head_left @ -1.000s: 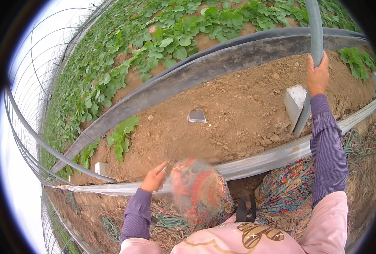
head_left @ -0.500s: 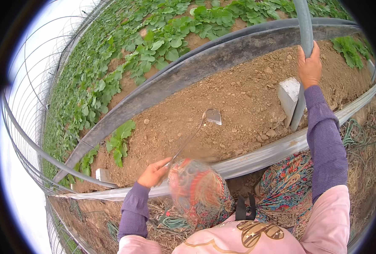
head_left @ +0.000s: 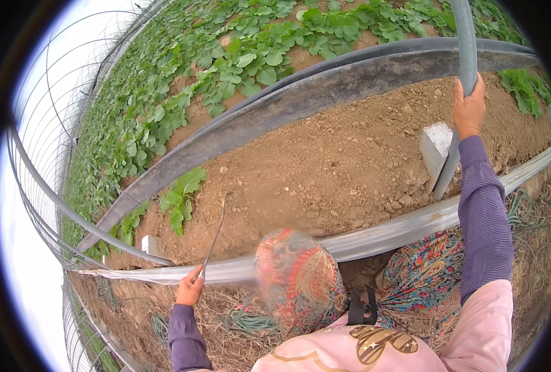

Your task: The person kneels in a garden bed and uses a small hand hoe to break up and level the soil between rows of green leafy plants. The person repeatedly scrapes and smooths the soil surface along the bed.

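My left hand (head_left: pixel 190 289) is closed round the near end of a thin-shafted hand hoe (head_left: pixel 214 239). The tool slants away from me over bare brown soil (head_left: pixel 325 173); its blade is hard to make out at the far end, by a leafy green plant (head_left: pixel 181 199). Up at the right, my right hand (head_left: pixel 470 110) grips a grey metal pipe (head_left: pixel 466 46), fingers wrapped behind it. That pipe runs down beside a pale concrete block (head_left: pixel 435 149) set in the dirt.
A grey plastic sheet (head_left: pixel 269 106) curves across beyond the soil, with rows of leafy plants (head_left: pixel 232 74) behind it. A pale plastic strip (head_left: pixel 374 234) lies along my knees. Hoop pipes (head_left: pixel 64 204) rise at the left; green cord (head_left: pixel 250 321) lies in dry straw.
My left hand has drawn the hoe left and nearer to me, and its blade no longer shows flat. The right hand keeps its grip on the pipe; the view has shifted slightly.
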Available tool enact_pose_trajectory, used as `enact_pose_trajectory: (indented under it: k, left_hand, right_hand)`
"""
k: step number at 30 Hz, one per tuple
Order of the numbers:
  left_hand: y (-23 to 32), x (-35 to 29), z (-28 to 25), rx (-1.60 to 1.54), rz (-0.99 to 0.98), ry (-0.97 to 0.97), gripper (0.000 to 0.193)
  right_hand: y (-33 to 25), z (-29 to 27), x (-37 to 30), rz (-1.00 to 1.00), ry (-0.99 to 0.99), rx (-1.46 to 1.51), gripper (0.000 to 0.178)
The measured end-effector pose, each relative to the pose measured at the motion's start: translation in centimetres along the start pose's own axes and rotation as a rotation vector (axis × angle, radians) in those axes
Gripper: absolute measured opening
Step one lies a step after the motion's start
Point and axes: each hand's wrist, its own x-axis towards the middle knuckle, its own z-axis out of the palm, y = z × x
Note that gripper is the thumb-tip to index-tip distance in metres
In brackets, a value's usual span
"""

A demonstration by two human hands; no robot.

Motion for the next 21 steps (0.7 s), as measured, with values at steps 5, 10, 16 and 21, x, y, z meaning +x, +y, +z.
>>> enact_pose_trajectory:
  k: [5, 10, 16, 21]
  left_hand:
    - [3.2, 0.6, 4.2, -0.131, -0.009, -0.154, 0.037]
    - [7.9, 2.5, 7.7, -0.213, -0.007, -0.308, 0.038]
    - [0.8, 0.5, 1.5, -0.193, -0.052, 0.131, 0.036]
    - [0.3, 0.2, 0.8, -0.267, -0.115, 0.15, 0.039]
  right_hand:
    - [0.2, 0.3, 0.2, -0.046, 0.064, -0.022, 0.049]
    - [0.3, 0.2, 0.2, -0.065, 0.026, 0.024, 0.049]
    - [-1.0, -0.4, -0.1, 0.008, -0.018, 0.027, 0.05]
    - [-0.6, -0.3, 0.0, 0.011, -0.013, -0.043, 0.053]
